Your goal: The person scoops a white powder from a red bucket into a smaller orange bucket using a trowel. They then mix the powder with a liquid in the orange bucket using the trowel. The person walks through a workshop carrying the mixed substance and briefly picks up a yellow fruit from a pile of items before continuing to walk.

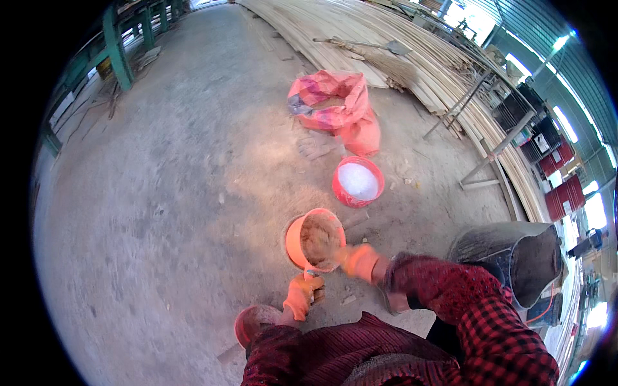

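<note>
An orange bucket [295,242] stands tilted on the floor in front of me, brown material coating its inside. My left hand [301,297], in an orange glove, is closed on the bucket's near rim, where a small light fitting shows. At the bucket's right edge is my right hand [358,262], gloved in orange too and blurred by motion. Its fingers look curled; whatever they hold is hidden. Just beyond sits a red tub [341,191] of white powder. Another red container [248,325] is partly covered by my left forearm.
An open pink sack [360,132] stands past the tub, with a glove [315,145] lying by it. Long boards [335,29] and a straw broom [386,67] lie farther off. A dark drum [535,267] is at my right, near a metal stand [496,154]. Green framework [117,51] rises far left.
</note>
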`<state>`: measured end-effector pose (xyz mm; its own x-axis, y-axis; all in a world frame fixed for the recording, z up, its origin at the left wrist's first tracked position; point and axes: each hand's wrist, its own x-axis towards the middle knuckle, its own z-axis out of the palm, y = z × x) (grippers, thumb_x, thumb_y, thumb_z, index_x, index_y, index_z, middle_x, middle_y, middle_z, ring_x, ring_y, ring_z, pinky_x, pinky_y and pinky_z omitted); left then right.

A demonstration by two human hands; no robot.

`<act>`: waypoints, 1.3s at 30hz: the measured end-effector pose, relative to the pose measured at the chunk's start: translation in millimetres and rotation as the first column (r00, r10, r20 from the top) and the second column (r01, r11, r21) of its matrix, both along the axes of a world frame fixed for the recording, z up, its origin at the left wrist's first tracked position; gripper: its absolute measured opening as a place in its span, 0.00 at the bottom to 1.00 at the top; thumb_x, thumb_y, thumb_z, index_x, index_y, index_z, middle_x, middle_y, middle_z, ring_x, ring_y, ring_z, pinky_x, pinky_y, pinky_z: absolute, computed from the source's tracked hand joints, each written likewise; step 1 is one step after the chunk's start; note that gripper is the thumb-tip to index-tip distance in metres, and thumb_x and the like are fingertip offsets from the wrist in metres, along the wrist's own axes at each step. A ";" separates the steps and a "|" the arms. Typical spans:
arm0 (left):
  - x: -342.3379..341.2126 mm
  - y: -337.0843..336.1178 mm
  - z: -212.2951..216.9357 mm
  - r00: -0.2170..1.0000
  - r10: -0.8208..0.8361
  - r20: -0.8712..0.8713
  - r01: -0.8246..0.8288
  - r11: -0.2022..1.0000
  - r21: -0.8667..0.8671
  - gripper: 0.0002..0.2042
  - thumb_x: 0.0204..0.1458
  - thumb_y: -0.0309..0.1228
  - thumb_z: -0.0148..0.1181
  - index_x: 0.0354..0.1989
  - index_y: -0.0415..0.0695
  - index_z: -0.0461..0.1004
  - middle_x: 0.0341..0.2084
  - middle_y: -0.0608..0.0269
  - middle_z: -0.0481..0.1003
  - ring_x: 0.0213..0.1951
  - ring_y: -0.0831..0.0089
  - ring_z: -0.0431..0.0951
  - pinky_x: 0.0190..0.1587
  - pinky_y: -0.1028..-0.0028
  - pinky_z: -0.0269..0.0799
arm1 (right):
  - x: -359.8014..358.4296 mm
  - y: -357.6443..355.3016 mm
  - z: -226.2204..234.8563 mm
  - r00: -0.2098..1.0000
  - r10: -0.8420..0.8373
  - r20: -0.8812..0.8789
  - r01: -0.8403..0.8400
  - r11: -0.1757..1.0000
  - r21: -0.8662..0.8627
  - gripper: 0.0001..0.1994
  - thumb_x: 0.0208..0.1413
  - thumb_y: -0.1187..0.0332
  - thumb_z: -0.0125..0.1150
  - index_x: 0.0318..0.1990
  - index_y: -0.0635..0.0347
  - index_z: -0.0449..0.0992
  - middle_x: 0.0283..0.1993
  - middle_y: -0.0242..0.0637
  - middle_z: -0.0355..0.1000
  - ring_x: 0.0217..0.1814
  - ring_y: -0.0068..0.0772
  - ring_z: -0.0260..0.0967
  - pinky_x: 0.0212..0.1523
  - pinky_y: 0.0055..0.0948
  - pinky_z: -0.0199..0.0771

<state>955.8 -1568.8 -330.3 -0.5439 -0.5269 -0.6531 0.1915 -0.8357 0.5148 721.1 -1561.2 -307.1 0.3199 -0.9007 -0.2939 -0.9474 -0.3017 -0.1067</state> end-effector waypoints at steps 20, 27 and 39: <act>-7.7 -0.3 18.8 0.963 -0.230 0.137 0.244 0.965 -0.094 0.09 0.53 0.27 0.59 0.24 0.47 0.66 0.16 0.72 0.61 0.14 0.78 0.59 0.18 0.72 0.53 | 17.9 -120.5 54.9 0.921 0.389 -0.010 -0.389 0.921 0.022 0.12 0.51 0.63 0.58 0.43 0.47 0.80 0.36 0.38 0.79 0.39 0.47 0.78 0.39 0.42 0.78; -12.8 5.3 11.9 0.990 -0.050 0.130 0.055 0.998 -0.033 0.07 0.48 0.22 0.59 0.32 0.44 0.68 0.20 0.68 0.66 0.17 0.76 0.63 0.19 0.70 0.61 | -65.7 -26.1 -10.4 0.931 -0.211 0.298 0.243 0.967 -0.075 0.22 0.55 0.56 0.58 0.59 0.41 0.75 0.42 0.42 0.79 0.40 0.42 0.78 0.40 0.37 0.77; -24.7 8.0 9.6 0.986 -0.097 0.138 0.096 0.995 0.012 0.08 0.48 0.22 0.59 0.29 0.46 0.65 0.17 0.72 0.60 0.14 0.78 0.59 0.17 0.70 0.54 | -28.5 -71.7 42.8 0.589 -0.545 0.597 0.228 0.820 0.524 0.09 0.51 0.60 0.62 0.31 0.55 0.77 0.24 0.35 0.73 0.20 0.35 0.70 0.19 0.37 0.68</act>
<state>931.1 -1560.9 -320.7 -0.4967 -0.4726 -0.7280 0.0370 -0.8495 0.5262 692.5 -1632.9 -264.3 0.2104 -0.8627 -0.4598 -0.5439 0.2875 -0.7884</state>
